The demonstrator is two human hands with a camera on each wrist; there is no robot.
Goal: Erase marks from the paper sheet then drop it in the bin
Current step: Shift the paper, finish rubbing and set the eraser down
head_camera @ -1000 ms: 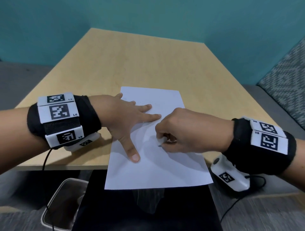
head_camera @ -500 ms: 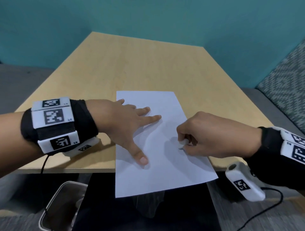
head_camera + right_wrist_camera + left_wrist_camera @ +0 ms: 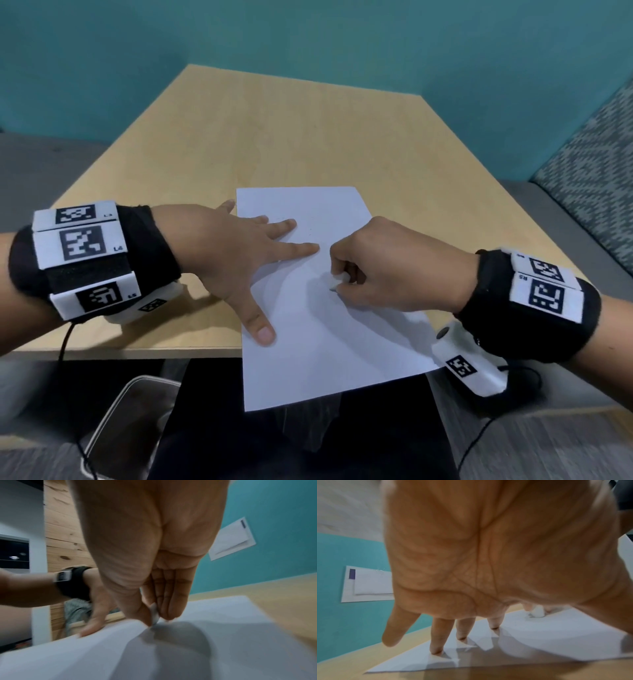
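Observation:
A white paper sheet (image 3: 329,329) lies on the wooden table (image 3: 308,137), its near end hanging over the front edge. My left hand (image 3: 246,260) lies flat on the sheet's left side with fingers spread, pressing it down; in the left wrist view the left fingertips (image 3: 436,650) touch the paper (image 3: 539,635). My right hand (image 3: 380,270) pinches a small white eraser (image 3: 337,279) against the sheet near its middle. The right wrist view shows the eraser (image 3: 154,615) between thumb and fingers, its tip on the paper (image 3: 223,628). Faint marks show near the sheet's top.
A bin (image 3: 126,421) with a clear liner stands on the floor below the table's front left edge. A patterned seat (image 3: 596,178) is at the right. Teal walls close the far side. Cables hang from both wrist cameras.
The right hand with the eraser slid right across the sheet, then came back left toward the middle. The left hand stays pressed on the paper, which has turned slightly.

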